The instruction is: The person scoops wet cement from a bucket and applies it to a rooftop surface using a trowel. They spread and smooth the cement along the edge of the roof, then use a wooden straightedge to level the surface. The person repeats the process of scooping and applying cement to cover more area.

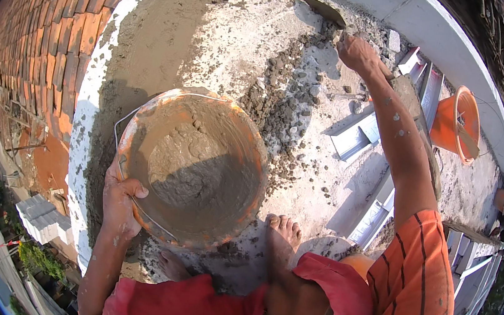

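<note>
My left hand [121, 201] grips the near rim of an orange bucket [251, 151] half full of wet grey mortar [191, 169], with its wire handle hanging at the left side. My right hand [356, 51] reaches far forward and holds a trowel [325, 10] whose blade lies on the concrete by a white wall. A trail of dark mortar lumps [285, 92] runs from the trowel back toward the bucket. My bare feet [281, 237] stand just beside the bucket.
A red tiled roof [48, 25] slopes away at the left past a white ledge [84, 118]. Metal channel sections [358, 136] lie at the right, and a second orange bucket [457, 123] stands beyond them. A white parapet [454, 50] curves along the back.
</note>
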The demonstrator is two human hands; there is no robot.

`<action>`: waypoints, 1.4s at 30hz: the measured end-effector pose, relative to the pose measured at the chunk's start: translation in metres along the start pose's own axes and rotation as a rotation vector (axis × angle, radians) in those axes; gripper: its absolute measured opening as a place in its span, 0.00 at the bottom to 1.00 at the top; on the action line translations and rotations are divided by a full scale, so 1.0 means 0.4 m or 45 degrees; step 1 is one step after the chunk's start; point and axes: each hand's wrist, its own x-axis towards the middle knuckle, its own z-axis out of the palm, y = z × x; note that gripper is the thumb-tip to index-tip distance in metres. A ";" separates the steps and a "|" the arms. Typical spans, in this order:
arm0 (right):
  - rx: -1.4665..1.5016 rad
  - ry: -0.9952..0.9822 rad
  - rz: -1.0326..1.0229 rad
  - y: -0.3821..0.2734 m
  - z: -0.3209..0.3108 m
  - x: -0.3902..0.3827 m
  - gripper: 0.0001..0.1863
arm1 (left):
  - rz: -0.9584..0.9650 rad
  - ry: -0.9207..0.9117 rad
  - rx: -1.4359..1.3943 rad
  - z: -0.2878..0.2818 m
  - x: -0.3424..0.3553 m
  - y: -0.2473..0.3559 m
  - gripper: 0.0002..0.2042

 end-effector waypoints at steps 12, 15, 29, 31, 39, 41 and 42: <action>-0.075 0.148 0.175 -0.045 -0.044 -0.022 0.21 | 0.041 -0.088 0.014 -0.045 0.003 -0.002 0.40; -0.024 0.044 0.402 -0.017 -0.050 0.019 0.19 | 0.046 -0.150 -0.032 -0.049 0.012 -0.010 0.41; 0.875 -0.310 0.073 0.063 -0.070 -0.182 0.20 | 0.077 -0.186 0.151 -0.052 0.023 -0.013 0.40; 0.929 -0.475 0.287 0.074 -0.048 -0.167 0.21 | 0.124 -0.258 0.169 -0.074 0.024 -0.029 0.40; 1.616 -1.225 0.209 -0.109 0.030 -0.280 0.17 | 0.083 -0.238 0.038 -0.097 0.023 -0.042 0.41; 1.664 -1.322 0.164 -0.166 0.008 -0.285 0.17 | 0.095 -0.234 0.008 -0.109 0.016 -0.038 0.40; 1.677 -1.336 0.134 -0.183 -0.010 -0.298 0.16 | 0.107 -0.244 0.012 -0.118 0.022 -0.047 0.40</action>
